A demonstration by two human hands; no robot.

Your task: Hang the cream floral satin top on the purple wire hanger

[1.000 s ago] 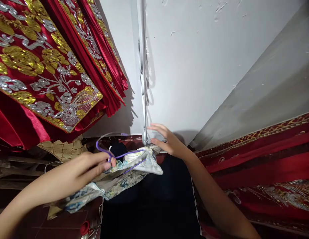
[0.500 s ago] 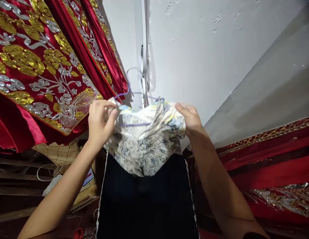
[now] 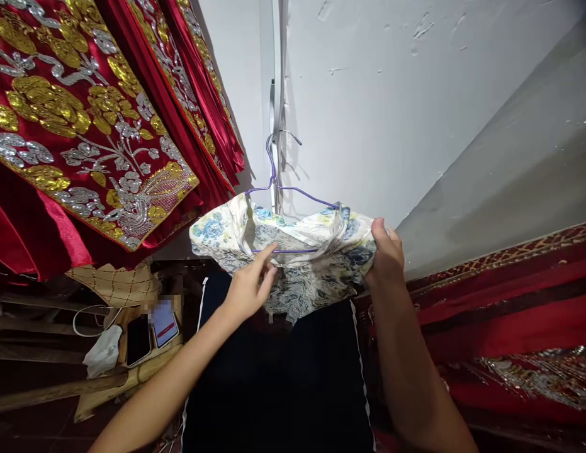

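Head camera, from the left: a big red cloth (image 3: 108,145) with gold and silver flowers hangs up and left of the left hand (image 3: 250,289), and its edge looks near the shirt, so there is little room that side. Lower down, left of that hand, a dark phone (image 3: 138,340) and a lit phone (image 3: 165,324) lie side by side. The left hand is at the neck of the flowery shirt (image 3: 311,283), finger and thumb tips apart – I cannot tell if it pinches any cloth. Above it, a purple hanger (image 3: 274,173) sits in the shirt, its hook in front of a thin pole (image 3: 276,69). Dark cloth (image 3: 274,377) is under both hands. The right hand (image 3: 387,251) grips the shirt's far shoulder edge, thumb on top. Above that grip is bare white wall (image 3: 349,126) – lots of room. Right of the grip, more red cloth (image 3: 510,314) fills the side.
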